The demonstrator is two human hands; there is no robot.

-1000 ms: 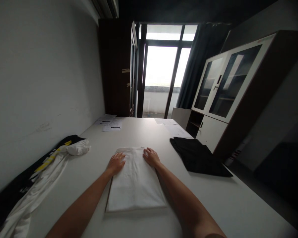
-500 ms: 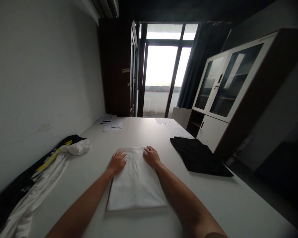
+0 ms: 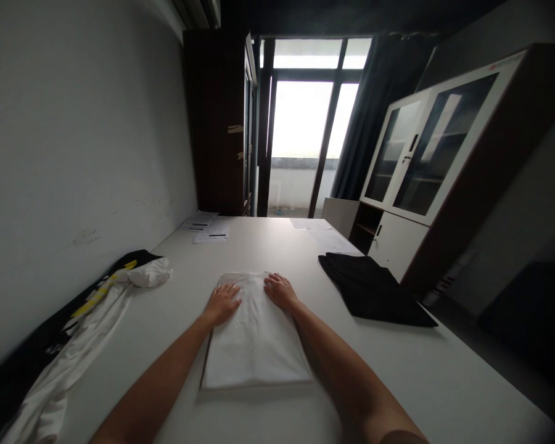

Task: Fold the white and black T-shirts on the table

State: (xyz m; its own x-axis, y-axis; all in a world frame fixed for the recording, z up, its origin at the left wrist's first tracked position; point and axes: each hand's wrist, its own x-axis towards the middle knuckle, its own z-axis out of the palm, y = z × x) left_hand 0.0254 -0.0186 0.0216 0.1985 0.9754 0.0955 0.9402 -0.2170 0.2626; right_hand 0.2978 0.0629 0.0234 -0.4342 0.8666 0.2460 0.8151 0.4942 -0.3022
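Observation:
A white garment (image 3: 258, 345), folded into a neat rectangle, lies flat in front of me on the white table (image 3: 166, 345). On its far left part rests my left hand (image 3: 222, 303), palm down with the fingers spread. My right hand (image 3: 281, 291) lies flat on the far right corner, its fingers stretched out. Neither hand grips the cloth. A dark edge shows along the garment's left side. I cannot tell exactly what kind of garment it is.
Folded black cloth (image 3: 374, 290) lies on the right. Crumpled white cloth (image 3: 87, 345) and black-and-yellow cloth (image 3: 104, 290) run along the left wall. Papers (image 3: 211, 232) lie at the far left, more sheets (image 3: 326, 234) at the far right. A cabinet (image 3: 400, 243) stands beyond the right edge.
My left hand has slid slightly right, farther onto the white garment. My right hand has shifted a little left. The camera view has moved slightly; the garment stays folded.

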